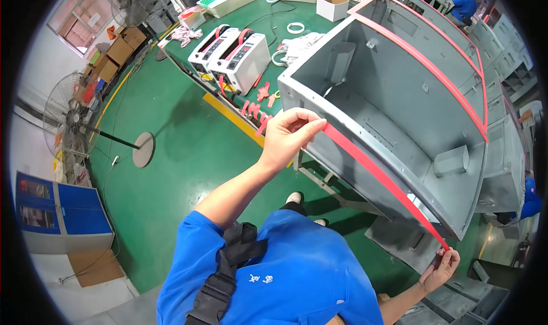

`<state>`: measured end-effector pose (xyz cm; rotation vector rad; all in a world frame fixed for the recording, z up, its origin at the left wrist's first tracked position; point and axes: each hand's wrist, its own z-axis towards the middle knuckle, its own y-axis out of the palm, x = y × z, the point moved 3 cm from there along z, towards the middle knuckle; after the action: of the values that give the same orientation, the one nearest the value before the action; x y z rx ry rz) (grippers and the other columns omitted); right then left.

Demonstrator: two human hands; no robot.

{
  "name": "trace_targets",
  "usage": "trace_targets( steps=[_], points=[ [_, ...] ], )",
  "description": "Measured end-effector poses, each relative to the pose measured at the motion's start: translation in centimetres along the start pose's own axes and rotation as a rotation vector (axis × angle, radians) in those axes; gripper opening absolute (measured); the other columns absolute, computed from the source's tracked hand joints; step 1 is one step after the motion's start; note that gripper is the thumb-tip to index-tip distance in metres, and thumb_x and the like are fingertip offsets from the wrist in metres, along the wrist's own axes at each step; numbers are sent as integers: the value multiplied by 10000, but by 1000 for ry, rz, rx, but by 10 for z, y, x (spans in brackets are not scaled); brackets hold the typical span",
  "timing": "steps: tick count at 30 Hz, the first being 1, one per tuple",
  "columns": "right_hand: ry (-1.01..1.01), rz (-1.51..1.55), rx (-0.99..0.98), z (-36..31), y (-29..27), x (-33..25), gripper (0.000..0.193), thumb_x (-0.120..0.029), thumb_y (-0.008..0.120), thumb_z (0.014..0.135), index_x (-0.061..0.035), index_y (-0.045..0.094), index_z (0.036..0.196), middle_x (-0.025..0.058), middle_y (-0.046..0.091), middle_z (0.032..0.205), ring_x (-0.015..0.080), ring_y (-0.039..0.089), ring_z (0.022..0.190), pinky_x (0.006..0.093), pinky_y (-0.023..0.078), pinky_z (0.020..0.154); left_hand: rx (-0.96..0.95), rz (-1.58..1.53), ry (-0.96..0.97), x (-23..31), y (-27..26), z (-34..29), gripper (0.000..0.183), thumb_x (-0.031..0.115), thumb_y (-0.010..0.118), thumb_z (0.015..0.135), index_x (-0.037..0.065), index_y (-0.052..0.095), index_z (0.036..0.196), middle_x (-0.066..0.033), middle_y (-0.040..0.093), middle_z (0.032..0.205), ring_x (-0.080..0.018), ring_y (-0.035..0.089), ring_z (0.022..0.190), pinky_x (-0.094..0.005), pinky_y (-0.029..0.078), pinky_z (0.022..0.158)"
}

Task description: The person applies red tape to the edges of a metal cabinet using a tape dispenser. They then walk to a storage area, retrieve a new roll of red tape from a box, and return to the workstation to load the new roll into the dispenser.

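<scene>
Workshop: green floor (142,222), open gray metal cabinet (394,68) before a worker in blue.
Red tape strip (388,182): one, stretched along the cabinet's near rim; contact unclear.
Fingers: left hand (288,139) and right hand (439,269) each pinch an end.
Far edge: red banding (425,62) in place, apparently done.
Near rim: looks bare, apparently remaining.
Equipment: two white tape dispensers (245,65) on the green surface (311,25); two pedestal fans (74,117).
</scene>
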<state>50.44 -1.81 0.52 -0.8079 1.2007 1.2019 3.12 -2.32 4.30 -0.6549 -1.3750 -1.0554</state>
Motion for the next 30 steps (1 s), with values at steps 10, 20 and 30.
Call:
trace_targets(
  steps=[10, 20, 30],
  points=[
    [-14, -116, 280, 15, 43, -41, 126, -21, 604, 825, 16, 552, 934, 54, 572, 776, 116, 544, 654, 233, 440, 617, -43, 248, 22, 12, 1, 60, 35, 25, 631, 803, -3, 627, 823, 6, 544, 634, -32, 424, 488, -166, 285, 427],
    [36, -227, 144, 40, 29, -83, 130, -118, 635, 834, -23, 574, 898, 25, 598, 760, 93, 568, 658, 240, 476, 631, -365, 81, 41, 7, 22, 79, 80, 54, 584, 856, 35, 542, 791, -1, 522, 647, -19, 375, 465, -155, 258, 401],
    [126, -414, -71, 81, 12, -85, 119, -133, 620, 837, -26, 571, 858, 9, 580, 768, 67, 534, 675, 215, 447, 623, -277, 67, -46, 4, 37, 71, 65, 71, 633, 826, 28, 590, 805, 4, 539, 612, -19, 416, 467, -152, 283, 383]
  ],
)
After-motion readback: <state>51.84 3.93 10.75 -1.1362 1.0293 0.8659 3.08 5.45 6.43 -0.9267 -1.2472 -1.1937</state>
